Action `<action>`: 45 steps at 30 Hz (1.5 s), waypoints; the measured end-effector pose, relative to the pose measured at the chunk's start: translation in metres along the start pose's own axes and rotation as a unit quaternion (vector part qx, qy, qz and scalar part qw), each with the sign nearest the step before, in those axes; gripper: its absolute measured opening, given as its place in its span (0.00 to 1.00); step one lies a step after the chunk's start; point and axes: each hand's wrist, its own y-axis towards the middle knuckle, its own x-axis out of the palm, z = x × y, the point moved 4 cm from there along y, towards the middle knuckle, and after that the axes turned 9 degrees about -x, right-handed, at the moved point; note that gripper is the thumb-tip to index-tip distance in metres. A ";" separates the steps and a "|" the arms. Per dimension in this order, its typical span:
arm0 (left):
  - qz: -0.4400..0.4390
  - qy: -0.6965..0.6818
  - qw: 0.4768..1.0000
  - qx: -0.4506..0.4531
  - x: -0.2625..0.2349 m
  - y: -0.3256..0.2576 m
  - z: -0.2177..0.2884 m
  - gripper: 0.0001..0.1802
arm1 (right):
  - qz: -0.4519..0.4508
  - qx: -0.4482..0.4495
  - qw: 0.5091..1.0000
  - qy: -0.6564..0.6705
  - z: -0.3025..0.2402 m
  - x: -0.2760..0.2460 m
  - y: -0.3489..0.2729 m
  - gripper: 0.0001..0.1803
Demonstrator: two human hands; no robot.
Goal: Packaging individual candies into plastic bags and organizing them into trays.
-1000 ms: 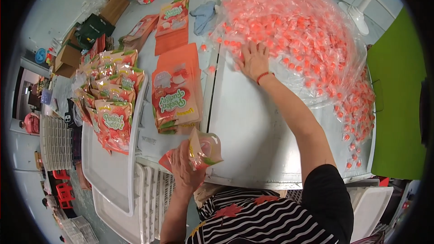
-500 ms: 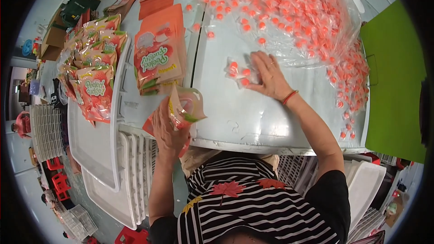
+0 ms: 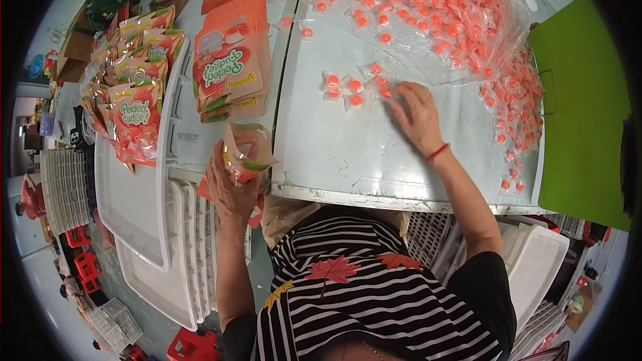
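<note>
Left hand (image 3: 231, 187) closed around a printed pink candy pouch (image 3: 247, 157), thumb and fingers gripping its side. Pouch stands near the table's front edge, top edges parted, clear window in the face; its contents I cannot make out.

Right hand (image 3: 418, 117) low over the pale worktable (image 3: 321, 147), palm down, fingers loosely extended and slightly bent, not clenched. Red bracelet (image 3: 438, 152) at the wrist. Fingertips come right up to a loose cluster of wrapped red candies (image 3: 354, 85); whether they press on the closest piece I cannot tell. Cluster lies on bare tabletop, well apart from the pouch, between it and the main heap.

Main candy heap (image 3: 441, 0) at the far side, in and around a spread clear plastic bag (image 3: 461, 70); more pieces trail down the table's right side toward the front edge.

Left of the table seam: stack of flat printed pouches (image 3: 231, 60), overlapping, just beyond the held one. Further left, plump filled pouches (image 3: 137, 113) crowd the far end of a white tray (image 3: 130, 187). More white trays (image 3: 180, 254) stacked beneath. Green panel (image 3: 582, 113) borders the right side; red stool (image 3: 190, 345) on the floor.
</note>
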 end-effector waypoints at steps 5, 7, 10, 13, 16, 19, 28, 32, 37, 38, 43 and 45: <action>-0.013 -0.003 1.000 0.029 0.004 0.005 0.014 0.48 | -0.009 0.018 0.999 -0.028 -0.020 0.011 0.007 0.18; -0.007 0.004 0.999 0.041 0.005 0.005 0.017 0.48 | -0.020 -0.013 0.999 -0.047 -0.020 0.009 0.007 0.16; 0.003 0.002 0.999 0.050 0.007 0.003 0.013 0.48 | -0.034 -0.011 0.999 -0.034 -0.021 0.003 0.007 0.15; -0.003 0.008 0.998 0.058 0.010 -0.001 0.017 0.48 | -0.028 0.001 0.999 -0.020 -0.026 0.003 0.014 0.16; -0.005 -0.007 0.999 0.042 0.005 0.002 0.017 0.48 | -0.036 -0.015 0.998 -0.045 -0.018 0.012 0.004 0.15; 0.009 -0.001 1.000 0.027 0.001 0.003 0.005 0.48 | -0.030 0.011 0.995 -0.092 0.001 -0.003 -0.015 0.16; -0.003 -0.019 1.000 0.016 0.000 0.011 0.014 0.47 | -0.028 -0.046 0.998 -0.031 -0.028 0.023 0.053 0.37; 0.013 -0.018 0.999 0.024 -0.001 0.017 0.019 0.47 | -0.068 -0.049 0.996 0.006 -0.047 0.067 0.071 0.34; 0.023 -0.023 0.999 0.019 0.003 0.012 0.015 0.46 | -0.072 -0.083 0.994 0.005 -0.104 0.107 0.056 0.26; 0.027 -0.017 0.999 0.026 0.001 0.013 0.016 0.47 | -0.067 -0.086 0.994 0.029 -0.115 0.103 0.055 0.25; 0.044 -0.025 0.998 0.024 -0.004 0.017 0.015 0.48 | 0.036 -0.051 0.996 0.071 -0.047 0.075 0.091 0.24; 0.048 -0.020 0.999 0.015 -0.005 0.015 0.009 0.48 | 0.030 0.047 0.998 0.029 0.025 0.055 0.118 0.24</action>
